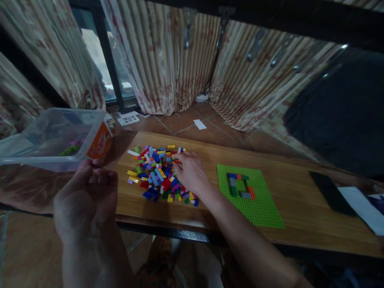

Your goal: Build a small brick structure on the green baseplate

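Observation:
A heap of loose toy building bricks (156,172) in many colours is spread over the left part of the wooden tabletop (198,216). My right hand (190,170) reaches over the heap's right side, with thumb and forefinger apart at the bricks. The other fingers are partly hidden. Left of the bricks, my left hand (90,192) is raised palm up, its fingers curled in towards the thumb. Whatever it may hold does not show. To the right lies a green baseplate (264,208), bearing an open ring of blue, grey, green and orange bricks (232,182).
A clear plastic box (54,160) with an orange label and a few bricks inside stands at the left. On the table's right end are a black flat object (331,192) and white paper (361,208). Striped curtains (168,60) hang behind.

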Demonstrator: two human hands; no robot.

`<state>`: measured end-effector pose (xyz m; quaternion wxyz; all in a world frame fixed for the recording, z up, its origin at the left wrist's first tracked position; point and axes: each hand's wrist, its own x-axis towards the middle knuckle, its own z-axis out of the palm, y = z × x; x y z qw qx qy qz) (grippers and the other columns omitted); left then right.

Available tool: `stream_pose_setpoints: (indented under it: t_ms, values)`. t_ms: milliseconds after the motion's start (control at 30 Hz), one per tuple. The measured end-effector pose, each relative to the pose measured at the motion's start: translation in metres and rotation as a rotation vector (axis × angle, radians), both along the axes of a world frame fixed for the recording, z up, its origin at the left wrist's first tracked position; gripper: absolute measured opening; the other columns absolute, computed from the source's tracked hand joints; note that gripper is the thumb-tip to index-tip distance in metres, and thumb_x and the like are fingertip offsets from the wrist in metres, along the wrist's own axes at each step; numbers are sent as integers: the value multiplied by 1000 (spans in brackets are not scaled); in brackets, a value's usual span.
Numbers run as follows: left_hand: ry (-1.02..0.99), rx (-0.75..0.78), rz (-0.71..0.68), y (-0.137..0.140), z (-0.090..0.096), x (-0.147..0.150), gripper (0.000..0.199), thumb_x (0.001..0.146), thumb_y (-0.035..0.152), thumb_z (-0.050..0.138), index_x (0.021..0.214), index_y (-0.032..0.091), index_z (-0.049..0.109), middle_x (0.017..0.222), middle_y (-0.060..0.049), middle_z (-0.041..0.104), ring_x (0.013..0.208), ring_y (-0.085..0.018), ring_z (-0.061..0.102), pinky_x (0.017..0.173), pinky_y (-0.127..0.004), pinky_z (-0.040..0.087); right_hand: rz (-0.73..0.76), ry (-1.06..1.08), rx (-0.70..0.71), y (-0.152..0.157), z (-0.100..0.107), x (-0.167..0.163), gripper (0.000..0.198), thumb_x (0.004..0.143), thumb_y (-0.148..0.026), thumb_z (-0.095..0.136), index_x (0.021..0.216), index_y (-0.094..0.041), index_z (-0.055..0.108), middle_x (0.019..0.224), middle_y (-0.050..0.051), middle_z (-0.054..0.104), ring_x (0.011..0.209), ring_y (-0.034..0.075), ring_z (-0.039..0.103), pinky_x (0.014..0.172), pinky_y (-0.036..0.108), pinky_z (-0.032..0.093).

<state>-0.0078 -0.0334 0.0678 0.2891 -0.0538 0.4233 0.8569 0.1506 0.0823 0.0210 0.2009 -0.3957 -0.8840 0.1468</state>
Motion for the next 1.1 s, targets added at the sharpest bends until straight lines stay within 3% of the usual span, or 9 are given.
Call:
stream_pose_setpoints:
  t_ms: [167, 333, 467, 567, 633, 833, 967, 1100]
  values:
    - [15, 25, -40, 10, 3, 14, 23, 82, 5, 49, 69, 20, 60, 64, 4, 61, 49, -4, 47, 48, -11, 47, 27, 277, -146, -28, 12, 52, 26, 92, -19, 47, 108, -22, 66, 103, 5, 66, 95, 17, 61, 85, 31, 48]
    - [76, 49, -126, 33, -6, 42, 24, 79, 1, 52, 65, 17, 63, 66, 0, 62, 55, -4, 52, 49, -9, 47, -94, 424, -263, -40, -2, 121, 15, 88, -21, 54, 97, -22, 65, 91, 2, 66, 81, 15, 62, 75, 29, 50]
    - [204, -34, -316, 53, -22, 87, 5, 69, 11, 68, 69, 17, 69, 74, 0, 66, 60, -6, 56, 55, -13, 49, -237, 506, -287, -31, -19, 171, 16, 85, -25, 58, 99, -22, 66, 90, 2, 66, 79, 15, 63, 75, 31, 51]
    - [335, -113, -515, 63, -35, 131, 9, 65, 20, 75, 73, 16, 72, 77, -2, 69, 63, -9, 58, 58, -17, 48, -275, 490, -244, -21, -22, 202, 29, 87, -29, 56, 113, -23, 66, 93, 4, 65, 81, 16, 63, 73, 32, 52]
    - [453, -162, -673, 66, -43, 158, 10, 67, 24, 74, 75, 17, 73, 75, -3, 69, 63, -11, 58, 58, -20, 46, -285, 464, -202, -16, -22, 218, 28, 89, -31, 54, 111, -22, 68, 93, 5, 65, 83, 17, 63, 72, 32, 52]
    - [853, -245, -1022, 69, -64, 202, 12, 77, 27, 63, 73, 18, 71, 63, 0, 63, 60, -13, 55, 55, -22, 41, -337, 445, -173, -9, -30, 245, 20, 87, -32, 56, 98, -19, 67, 89, 6, 67, 77, 18, 64, 70, 32, 52]
    - [993, -363, -1067, 76, -77, 205, 18, 83, 29, 56, 80, 17, 69, 65, 2, 62, 60, -12, 54, 56, -22, 39, -304, 439, -228, -11, -34, 250, 12, 84, -28, 60, 91, -21, 67, 87, 4, 68, 76, 17, 64, 73, 33, 51]
    - [1170, -432, -1053, 82, -81, 203, 20, 85, 28, 52, 83, 17, 68, 72, 1, 66, 62, -13, 56, 60, -23, 41, -234, 435, -228, -13, -38, 241, 6, 82, -25, 64, 84, -25, 70, 89, 2, 71, 88, 20, 64, 84, 38, 49]
